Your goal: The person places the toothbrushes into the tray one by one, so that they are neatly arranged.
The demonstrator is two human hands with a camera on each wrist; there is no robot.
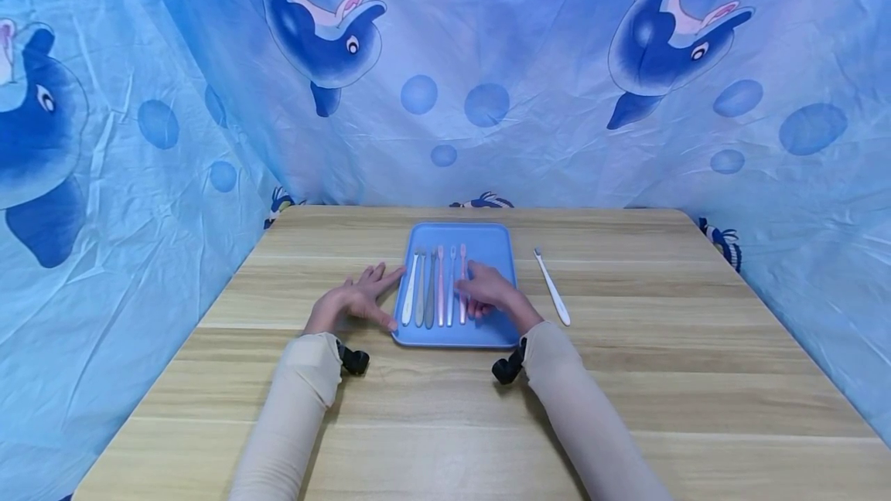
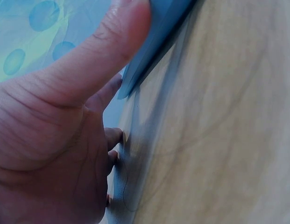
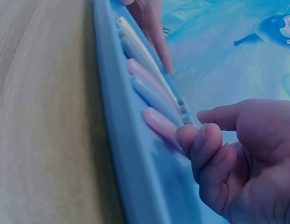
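A blue tray [image 1: 459, 336] holds a row of several toothbrushes. From the left come a white toothbrush [image 1: 409, 296], a beige one [image 1: 420, 308] and a grey-brown one [image 1: 429, 304]. Further right lie a pink toothbrush [image 1: 441, 292], a pale blue one [image 1: 451, 300] and another pink toothbrush [image 1: 462, 301]. My left hand [image 1: 362, 298] spreads its fingers against the tray's left edge. Above the right part of the tray, my right hand [image 1: 490, 288] has loosely bent fingers [image 3: 208, 137] close by the rightmost pink toothbrush. No grip shows; whether they touch it is unclear.
A white toothbrush [image 1: 553, 288] lies on the wooden table [image 1: 445, 424] to the right of the tray. Behind and beside the table hangs a blue curtain [image 1: 445, 60] printed with dolphins. Black wrist cameras [image 1: 508, 368] sit at both cuffs.
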